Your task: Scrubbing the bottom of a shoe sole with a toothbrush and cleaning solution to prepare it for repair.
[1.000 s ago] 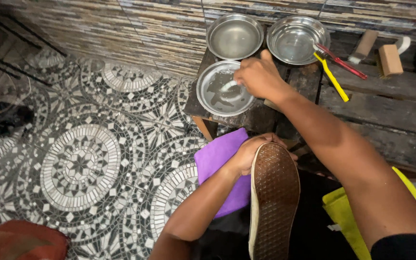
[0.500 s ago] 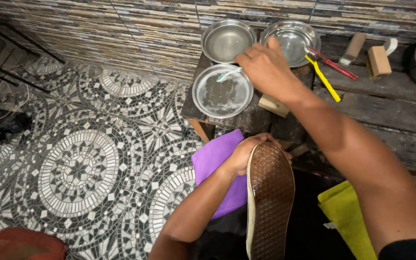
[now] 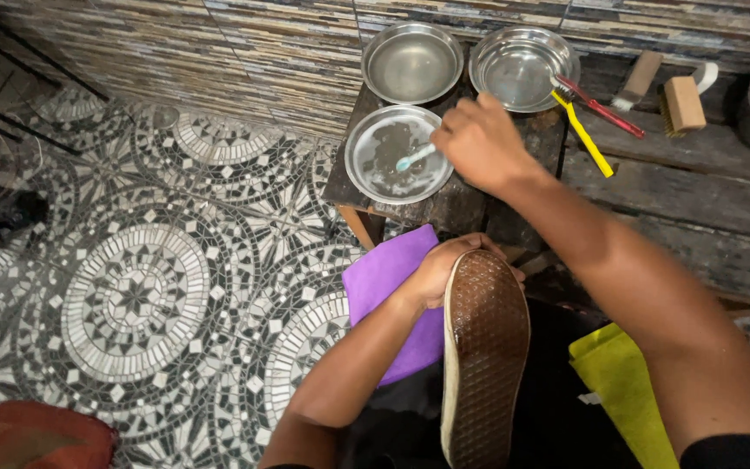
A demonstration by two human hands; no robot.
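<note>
far left of frame: patterned tile floor (image 3: pixel 132 295), black and white, nothing of the work on it.

left of centre: purple cloth (image 3: pixel 388 287) draped under the left hand (image 3: pixel 444 269). that hand is wrapped around the toe end of a shoe (image 3: pixel 483 356), sole up, ridged brown rubber facing the camera, lower centre. the shoe looks light and fairly stiff along the sole; the rubber tread should grip well. holding at the toe with the heel toward the body seems steady enough.

centre, upper half: small dark stool (image 3: pixel 462 195) with three steel bowls. the nearest bowl (image 3: pixel 397 156) holds a little cloudy liquid. the right hand (image 3: pixel 479 143) is closed around the handle of a small brush (image 3: pixel 414 158), pale head dipped in that bowl. thin, light, likely slippery when wet; best pinched low on the handle.

right: red and yellow brushes (image 3: pixel 588 117) resting on the rim of the upper right bowl (image 3: pixel 518 65), a wooden scrub brush (image 3: pixel 683 102) on the plank, yellow cloth (image 3: pixel 618 391) lower right.
</note>
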